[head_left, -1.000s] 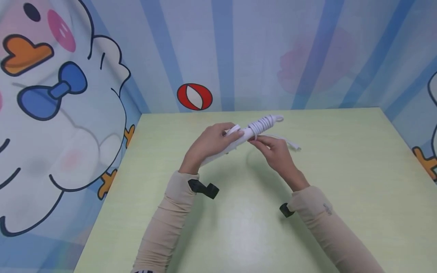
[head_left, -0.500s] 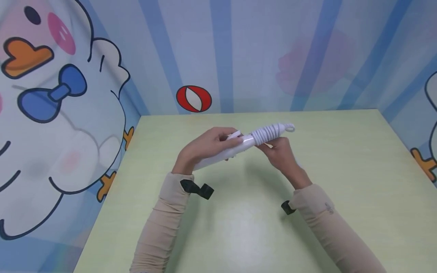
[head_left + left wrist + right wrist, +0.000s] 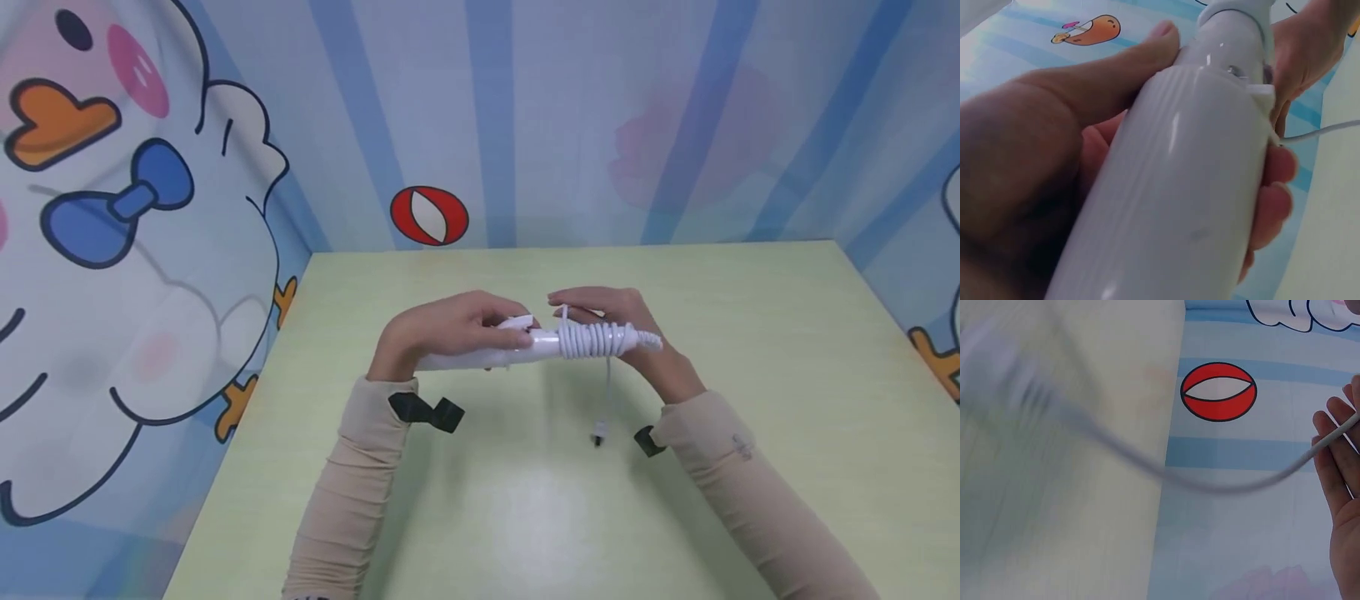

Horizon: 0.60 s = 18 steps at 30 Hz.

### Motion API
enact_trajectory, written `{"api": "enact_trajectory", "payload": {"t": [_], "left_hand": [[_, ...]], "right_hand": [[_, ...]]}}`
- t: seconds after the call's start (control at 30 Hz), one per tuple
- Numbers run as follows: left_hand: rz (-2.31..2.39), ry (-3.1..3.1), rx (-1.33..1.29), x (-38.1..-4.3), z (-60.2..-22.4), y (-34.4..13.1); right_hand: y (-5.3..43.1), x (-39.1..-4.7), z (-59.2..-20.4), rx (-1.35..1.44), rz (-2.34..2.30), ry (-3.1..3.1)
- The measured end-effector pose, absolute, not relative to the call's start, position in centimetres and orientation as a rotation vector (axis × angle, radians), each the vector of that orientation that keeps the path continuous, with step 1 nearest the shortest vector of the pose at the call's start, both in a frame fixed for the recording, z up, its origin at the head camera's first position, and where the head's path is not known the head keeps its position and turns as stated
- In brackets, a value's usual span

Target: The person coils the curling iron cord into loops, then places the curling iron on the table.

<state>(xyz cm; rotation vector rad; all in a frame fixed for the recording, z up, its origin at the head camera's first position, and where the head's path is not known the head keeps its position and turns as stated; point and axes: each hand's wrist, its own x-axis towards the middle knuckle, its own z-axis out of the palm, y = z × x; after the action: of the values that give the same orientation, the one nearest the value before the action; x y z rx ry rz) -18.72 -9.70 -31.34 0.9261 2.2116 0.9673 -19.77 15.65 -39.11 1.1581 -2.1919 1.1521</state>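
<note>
A white rod-shaped appliance (image 3: 545, 343) lies level across the head view above the table, its white cord (image 3: 592, 341) wound in several turns round the narrower right part. My left hand (image 3: 457, 327) grips the thicker left part, thumb along the near side; the left wrist view shows its smooth ribbed body (image 3: 1172, 187) filling the palm. Behind the coils is my right hand (image 3: 611, 302), fingers extended. The right wrist view shows the loose cord (image 3: 1235, 489) running across those straight fingers (image 3: 1334, 469). A blurred plug (image 3: 599, 432) hangs on the cord's free end below the coils.
The pale green table (image 3: 750, 350) lies under both hands. Its far edge meets a blue striped wall (image 3: 555, 125) with printed cartoon figures. Each sleeve carries a small black camera mount (image 3: 427, 411) at the wrist.
The appliance has turned from slanting up rightward to nearly level and come lower and nearer. My right fingers have straightened from pinching the cord, and the plug end now dangles below.
</note>
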Motion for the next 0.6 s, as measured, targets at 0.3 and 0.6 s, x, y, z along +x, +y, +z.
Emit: {"api": "enact_trajectory", "payload": {"t": [0.3,0.6], "left_hand": [[0.7,2.311,0.975,-17.7,-30.6,-8.4],[0.499,2.456,0.793,-17.0,-30.4,-7.4]], "right_hand": [[16.4,-20.6,-38.6,1.102,1.042,-2.371],[16.5,-20.4,-37.3,1.166,0.838,-2.333]]}}
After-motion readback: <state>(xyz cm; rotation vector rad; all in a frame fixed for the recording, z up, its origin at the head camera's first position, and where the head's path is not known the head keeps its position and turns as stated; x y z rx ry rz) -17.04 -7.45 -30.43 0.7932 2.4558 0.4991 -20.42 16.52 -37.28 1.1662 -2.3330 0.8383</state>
